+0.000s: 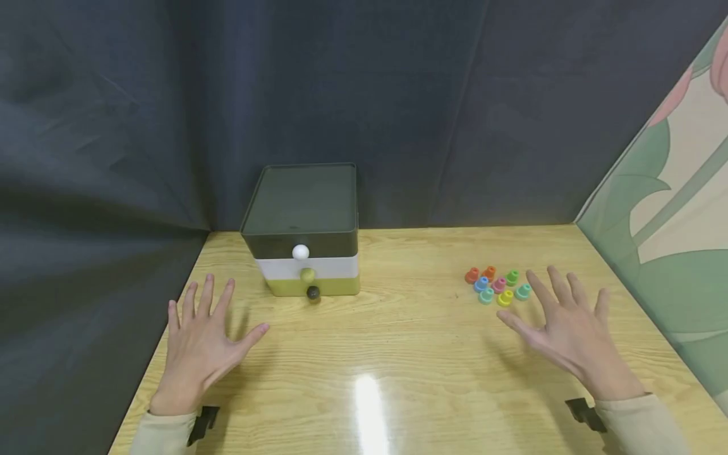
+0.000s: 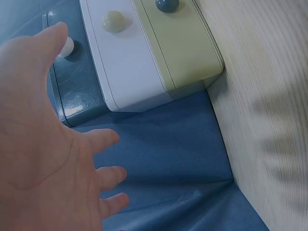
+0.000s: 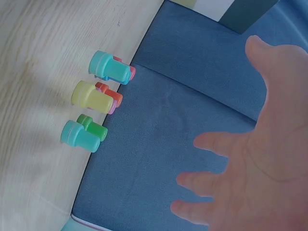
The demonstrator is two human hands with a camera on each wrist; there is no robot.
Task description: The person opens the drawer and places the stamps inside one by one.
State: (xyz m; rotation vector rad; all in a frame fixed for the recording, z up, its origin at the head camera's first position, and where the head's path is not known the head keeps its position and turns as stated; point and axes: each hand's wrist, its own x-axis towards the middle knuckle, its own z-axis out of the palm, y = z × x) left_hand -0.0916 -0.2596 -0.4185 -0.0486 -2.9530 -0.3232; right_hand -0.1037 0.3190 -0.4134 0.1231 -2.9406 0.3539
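Observation:
My left hand (image 1: 199,344) hovers over the table's left side, fingers spread and holding nothing. Beyond its fingertips stands a small three-tier drawer box (image 1: 307,196), dark on top, white in the middle and olive at the bottom. Each tier has a round front knob: a white knob (image 1: 300,252), an olive knob (image 1: 308,275) and a dark knob (image 1: 313,293). On the right, my right hand (image 1: 577,335) is also spread and holds nothing. Just left of its fingers several small stepped plastic pegs stand grouped, among them a yellow peg (image 3: 91,97) and a turquoise peg (image 3: 81,136).
The pale wood table (image 1: 421,354) backs onto a dark cloth (image 1: 398,114), which also hangs along the left edge. A floral-patterned panel (image 1: 671,240) borders the right side. Black straps (image 1: 203,424) show at both sleeve cuffs.

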